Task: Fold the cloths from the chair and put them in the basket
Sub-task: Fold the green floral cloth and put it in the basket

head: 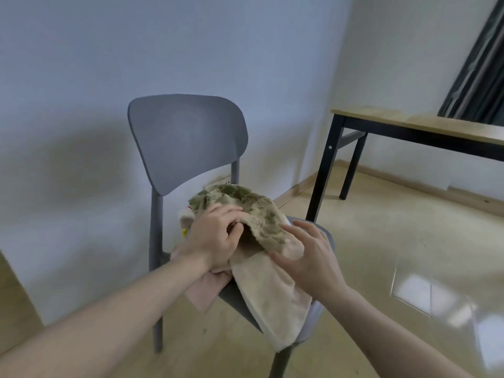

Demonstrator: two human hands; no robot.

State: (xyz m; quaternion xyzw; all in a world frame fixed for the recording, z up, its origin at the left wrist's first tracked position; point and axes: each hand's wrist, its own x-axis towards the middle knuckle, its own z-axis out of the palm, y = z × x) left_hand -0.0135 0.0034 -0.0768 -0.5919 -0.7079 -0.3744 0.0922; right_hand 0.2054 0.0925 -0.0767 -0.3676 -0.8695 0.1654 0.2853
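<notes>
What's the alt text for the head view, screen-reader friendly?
Two bare hands work a beige and green patterned cloth on the seat of a grey chair: left hand gripping it, right hand open on it. A pink cloth lies beneath; a wooden table stands right.

beige cloth (pixel 272 290) with green-patterned side, crumpled on grey chair (pixel 188 137) seat, draping over front edge

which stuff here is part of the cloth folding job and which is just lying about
Part of the job:
- grey plastic chair
- beige and green patterned plush cloth
- pink cloth under it
- left hand, right hand

Lying about:
- wooden-topped black-legged table

No basket in view.
</notes>
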